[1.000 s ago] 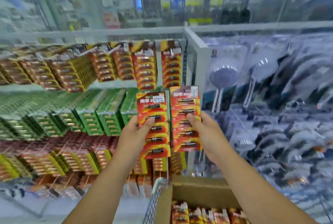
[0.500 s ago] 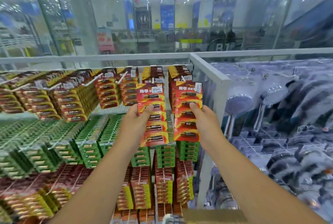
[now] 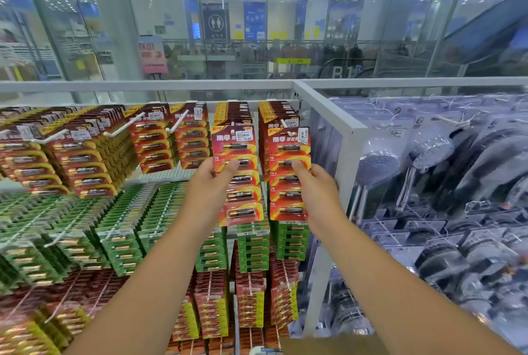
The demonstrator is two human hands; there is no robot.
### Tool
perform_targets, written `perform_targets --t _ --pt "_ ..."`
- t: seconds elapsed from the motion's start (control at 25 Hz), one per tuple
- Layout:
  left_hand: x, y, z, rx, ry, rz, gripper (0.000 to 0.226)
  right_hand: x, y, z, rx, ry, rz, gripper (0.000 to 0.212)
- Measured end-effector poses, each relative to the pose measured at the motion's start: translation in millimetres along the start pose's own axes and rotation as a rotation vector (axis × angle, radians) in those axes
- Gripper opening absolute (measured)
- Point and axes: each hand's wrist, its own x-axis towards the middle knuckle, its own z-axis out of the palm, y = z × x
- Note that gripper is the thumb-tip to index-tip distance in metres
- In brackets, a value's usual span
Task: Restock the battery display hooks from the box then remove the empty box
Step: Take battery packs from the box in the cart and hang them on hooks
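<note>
Two hands up at the top row, one red battery strip each. Going left to right. Far left: top-row hooks [image 3: 120, 129] crammed with red and yellow packs, white prongs sticking out past the front cards, so likely no room there. Below: green battery rows [image 3: 128, 229], then red-yellow rows [image 3: 211, 306] lower down, all hanging dense.

Left hand [image 3: 210, 183] gripping left battery strip [image 3: 238, 174] at mid-height, thumb pressing across the front, fingers curling behind out of sight. Holding strip upright with its top hole level with the hook tip, presumably for threading on. Hanging stack [image 3: 233, 113] directly behind it.

Right hand [image 3: 317, 186] pinching right battery strip [image 3: 288, 174] the same way, thumb on front, fingers wrapping the right edge. Strip also upright, its top near the white hook tip [image 3: 287, 129]; cannot tell whether the hole is on the prong yet. Gripping low probably keeps the hang hole clear of fingers.

Further right: white shelf frame [image 3: 331, 120] dividing batteries from bagged shower heads [image 3: 380, 163], not part of the job.

Bottom edge: brown strip, likely the box [image 3: 328, 346] rim, mostly cut off, contents not showing. Judging restocking as mid-way, box removal not yet due.
</note>
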Motion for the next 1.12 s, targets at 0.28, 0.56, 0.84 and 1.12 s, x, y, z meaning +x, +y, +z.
perform_targets --t 0.28,0.56,0.84,1.12 --pt "46 0 7 0.023 0.06 -0.064 0.014 58 7 22 0.005 0.14 -0.053 0.01" --pt "64 -21 4 0.131 0.138 -0.005 0.028 88 17 22 0.035 0.105 -0.088 0.023" --pt "-7 -71 -23 0.214 0.132 -0.161 0.038 15 77 1 -0.191 0.023 0.112 0.038" --pt "-105 -126 14 0.241 0.035 -0.286 0.032 -79 156 -96 -0.218 -0.088 0.158 0.04"
